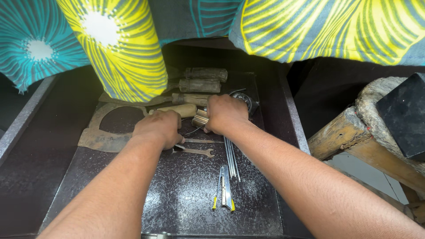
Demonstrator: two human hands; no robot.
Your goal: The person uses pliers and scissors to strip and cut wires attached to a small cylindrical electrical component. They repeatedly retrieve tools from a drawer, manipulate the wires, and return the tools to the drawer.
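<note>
My left hand [158, 127] is curled, knuckles up, over tools on a dark speckled metal surface [190, 194]; its fingertips are hidden, and a small open-end spanner [197, 152] lies just under it. My right hand [225, 114] is closed around the brass-coloured end of a tool [200, 118], next to a pale wooden handle [176, 109]. A bundle of thin metal rods [232, 158] runs toward me from under the right hand. What the left hand grips I cannot make out.
Several worn wooden-handled tools [201, 79] lie at the back. A rusty flat gasket-like plate [102, 138] sits left. Tweezers with yellow tips [225, 190] lie near me. Patterned yellow and teal cloth [115, 44] hangs above. A rough wooden stool [354, 132] stands right.
</note>
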